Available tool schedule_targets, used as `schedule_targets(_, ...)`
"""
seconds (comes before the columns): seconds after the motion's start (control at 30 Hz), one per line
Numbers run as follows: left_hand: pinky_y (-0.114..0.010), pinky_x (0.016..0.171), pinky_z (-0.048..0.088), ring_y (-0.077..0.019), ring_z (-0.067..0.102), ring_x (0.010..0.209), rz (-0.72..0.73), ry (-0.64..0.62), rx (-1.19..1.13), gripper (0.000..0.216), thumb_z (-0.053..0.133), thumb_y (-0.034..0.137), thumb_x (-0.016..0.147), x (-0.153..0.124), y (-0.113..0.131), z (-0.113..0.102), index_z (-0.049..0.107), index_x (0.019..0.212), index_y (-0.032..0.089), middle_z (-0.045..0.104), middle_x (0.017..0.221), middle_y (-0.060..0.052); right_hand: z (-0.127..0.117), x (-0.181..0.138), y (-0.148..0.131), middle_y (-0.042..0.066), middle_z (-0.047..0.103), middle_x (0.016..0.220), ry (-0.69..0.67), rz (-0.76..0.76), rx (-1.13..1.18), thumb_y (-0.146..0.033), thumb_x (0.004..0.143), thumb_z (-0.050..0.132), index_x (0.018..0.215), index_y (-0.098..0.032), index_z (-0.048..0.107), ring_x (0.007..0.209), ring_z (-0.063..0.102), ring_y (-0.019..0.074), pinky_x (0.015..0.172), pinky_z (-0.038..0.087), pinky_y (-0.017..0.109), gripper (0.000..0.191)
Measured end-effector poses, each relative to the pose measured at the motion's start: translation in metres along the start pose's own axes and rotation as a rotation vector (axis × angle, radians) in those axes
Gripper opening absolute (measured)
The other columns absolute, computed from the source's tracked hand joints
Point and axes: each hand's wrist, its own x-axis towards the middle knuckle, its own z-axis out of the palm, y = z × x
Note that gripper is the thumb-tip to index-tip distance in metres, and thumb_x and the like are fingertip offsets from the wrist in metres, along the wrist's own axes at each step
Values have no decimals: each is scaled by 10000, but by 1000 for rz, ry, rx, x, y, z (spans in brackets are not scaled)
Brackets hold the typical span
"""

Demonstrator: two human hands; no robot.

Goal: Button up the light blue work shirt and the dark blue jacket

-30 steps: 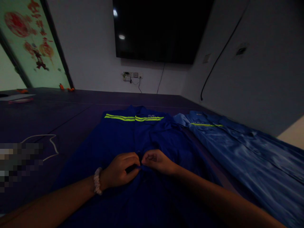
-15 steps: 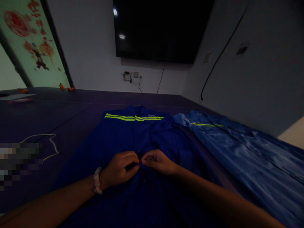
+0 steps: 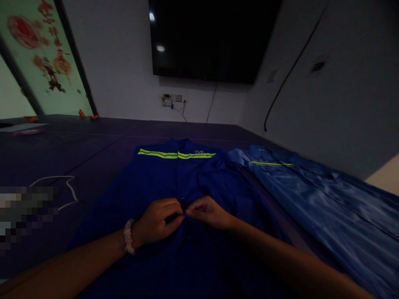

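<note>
A dark blue work jacket (image 3: pixel 149 178) lies front up before me, with yellow-green reflective stripes across its chest and its collar pointing away. My left hand (image 3: pixel 160 221), with a light scrunchie (image 3: pixel 128 236) at the wrist, pinches the jacket's front placket from the left. From the right, my right hand (image 3: pixel 207 212) pinches the same spot, its fingertips touching or nearly touching the left ones. Whether a button sits between the fingers is hidden. A small button (image 3: pixel 183 198) shows faintly on the placket just beyond the hands.
A lighter blue work jacket (image 3: pixel 289 187) is spread on the purple floor (image 3: pixel 102 145) to the right. At left lie a white cable (image 3: pixel 75 191) and a pixelated object (image 3: pixel 21 211). A large black screen (image 3: pixel 212 41) hangs on the far wall above sockets (image 3: pixel 177 99).
Both hands stay at the same place on the placket, with only a very slight shift of the fingertips. The jackets have not moved.
</note>
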Motion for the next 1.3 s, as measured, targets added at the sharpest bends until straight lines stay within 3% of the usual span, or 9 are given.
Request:
schedule_targets(0.27,-197,591,430,-100,540,651,18,4,1,146,476,206,812,0,-3,1,584,745,136,597,713,-41,-1,1,1,12,595,624,7,-45,-40,-494,682,613,771,-119,662,539,491,86,476,366,187,388)
schedule_targets(0.63,-197,596,430,-99,544,650,3,-1,20,161,478,230,818,0,-1,1,586,743,137,598,708,-37,0,1,-2,-35,474,471,-32,-13,-32,-506,707,582,679,-115,631,413,381,51,388,278,173,395)
schedule_targets(0.83,-198,602,418,-103,539,659,6,1,4,191,492,279,822,1,-2,1,587,740,136,595,708,-39,1,0,-6,-33,483,479,-6,-35,-14,-502,695,596,693,-112,637,421,386,52,393,274,174,392)
schedule_targets(0.93,-199,606,409,-103,527,653,-6,-30,-41,278,439,335,850,1,-3,-1,586,727,133,583,697,-39,2,-2,-9,-30,480,477,5,-38,-16,-490,700,597,671,-107,636,420,388,51,395,277,176,386)
schedule_targets(1.13,-216,607,398,-107,511,632,9,-7,-188,556,130,423,907,-2,-5,-5,562,734,119,554,682,-52,5,-8,-13,-20,514,470,-4,-8,7,-482,698,603,672,-106,629,401,439,62,391,332,175,378)
schedule_targets(1.3,-222,533,341,-98,440,542,61,-60,-149,561,206,563,850,-2,-7,-5,482,603,142,478,566,-17,6,-9,-13,-24,517,465,-58,19,28,-481,681,619,717,-102,640,375,433,58,372,332,173,381)
